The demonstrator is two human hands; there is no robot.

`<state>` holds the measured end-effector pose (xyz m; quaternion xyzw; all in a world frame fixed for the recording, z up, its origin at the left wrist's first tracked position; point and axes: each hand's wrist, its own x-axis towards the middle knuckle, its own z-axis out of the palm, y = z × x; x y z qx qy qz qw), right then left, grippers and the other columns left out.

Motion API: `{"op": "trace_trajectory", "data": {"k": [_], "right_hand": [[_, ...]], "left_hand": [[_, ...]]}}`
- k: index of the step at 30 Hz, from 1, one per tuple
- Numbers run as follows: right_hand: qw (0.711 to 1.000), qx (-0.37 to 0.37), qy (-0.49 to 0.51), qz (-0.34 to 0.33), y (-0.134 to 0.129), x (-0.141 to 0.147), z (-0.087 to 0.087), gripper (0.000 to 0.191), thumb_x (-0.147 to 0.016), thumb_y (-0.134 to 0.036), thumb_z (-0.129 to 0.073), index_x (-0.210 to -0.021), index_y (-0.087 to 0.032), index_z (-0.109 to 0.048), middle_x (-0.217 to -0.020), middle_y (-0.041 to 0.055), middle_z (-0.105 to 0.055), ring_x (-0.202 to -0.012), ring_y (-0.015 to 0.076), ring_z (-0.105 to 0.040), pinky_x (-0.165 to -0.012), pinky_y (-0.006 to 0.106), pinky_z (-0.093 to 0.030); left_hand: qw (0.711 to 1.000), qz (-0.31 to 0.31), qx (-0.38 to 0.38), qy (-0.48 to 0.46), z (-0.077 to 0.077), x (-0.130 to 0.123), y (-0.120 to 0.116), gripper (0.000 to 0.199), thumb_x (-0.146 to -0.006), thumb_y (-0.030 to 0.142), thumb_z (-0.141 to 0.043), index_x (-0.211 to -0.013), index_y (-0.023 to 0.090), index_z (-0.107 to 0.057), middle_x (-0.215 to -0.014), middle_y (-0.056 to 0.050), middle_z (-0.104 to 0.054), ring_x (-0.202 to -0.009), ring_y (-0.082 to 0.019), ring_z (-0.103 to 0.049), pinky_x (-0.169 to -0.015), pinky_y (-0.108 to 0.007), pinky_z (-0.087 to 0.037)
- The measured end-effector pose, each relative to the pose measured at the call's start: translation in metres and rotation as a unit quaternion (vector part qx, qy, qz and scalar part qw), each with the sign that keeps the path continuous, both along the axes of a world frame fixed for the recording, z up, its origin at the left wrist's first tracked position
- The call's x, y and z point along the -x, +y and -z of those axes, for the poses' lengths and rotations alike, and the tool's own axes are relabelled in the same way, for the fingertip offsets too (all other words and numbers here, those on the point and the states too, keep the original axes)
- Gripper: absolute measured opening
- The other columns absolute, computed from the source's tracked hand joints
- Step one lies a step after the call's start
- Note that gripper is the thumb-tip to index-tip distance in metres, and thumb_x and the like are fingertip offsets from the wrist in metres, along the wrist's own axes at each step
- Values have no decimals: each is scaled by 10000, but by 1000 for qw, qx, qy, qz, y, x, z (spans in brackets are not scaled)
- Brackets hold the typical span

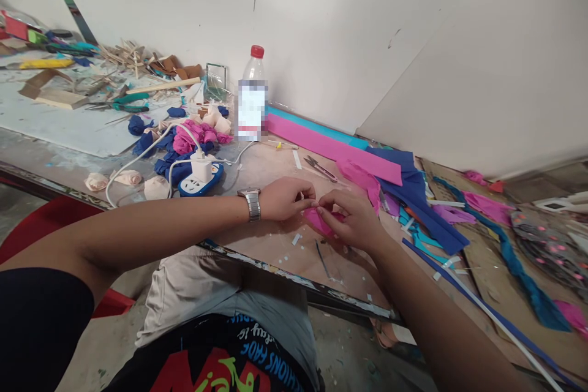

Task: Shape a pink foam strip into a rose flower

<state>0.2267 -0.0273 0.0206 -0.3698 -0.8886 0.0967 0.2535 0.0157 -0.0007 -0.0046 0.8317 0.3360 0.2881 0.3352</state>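
Observation:
A small piece of pink crepe paper (321, 222) is pinched between my two hands, just over the table. My left hand (287, 197), with a metal watch on its wrist, has thumb and forefinger pressed together at the paper's upper left edge. My right hand (351, 217) grips the same piece from the right, its fingers curled and partly hiding it. Beyond the hands lie a small pair of metal snips (321, 168) and a longer pink paper strip (331, 146).
A power strip (201, 180) with a plugged white charger stands left of my hands. Behind it are pink and blue paper flowers (197, 135) and a red-capped bottle (252, 95). Dark blue paper (413, 196) lies to the right. The table's front edge (294, 282) runs close to my body.

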Motion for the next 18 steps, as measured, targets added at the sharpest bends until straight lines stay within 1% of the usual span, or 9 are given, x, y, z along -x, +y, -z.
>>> {"op": "trace_trajectory", "data": {"k": [5,10,18], "right_hand": [[1000,-14,5,-7,2,-3,3,130,-935,-303,-599,-892,-222,-692,-764,37,-691,-714,187,-601,-669,333,-436],[999,-30,28,-24,7,-6,8,137,-956,-309,-612,-919,-225,-713,-814,52,-722,-763,195,-630,-712,350,-479],[998,-48,39,-11,7,-6,10,86,-941,-290,-645,-933,-237,-712,-845,48,-723,-795,202,-649,-734,361,-504]], "left_hand": [[1000,24,12,-2,5,-1,4,279,-959,387,-540,-859,160,-668,-767,4,-672,-696,-114,-542,-636,-244,-355],[1000,21,3,8,7,0,7,281,-964,382,-525,-868,163,-673,-780,-2,-677,-707,-120,-541,-646,-246,-357],[1000,21,-1,10,6,1,7,313,-970,409,-518,-849,161,-667,-759,-1,-666,-691,-121,-529,-632,-248,-341]]}}
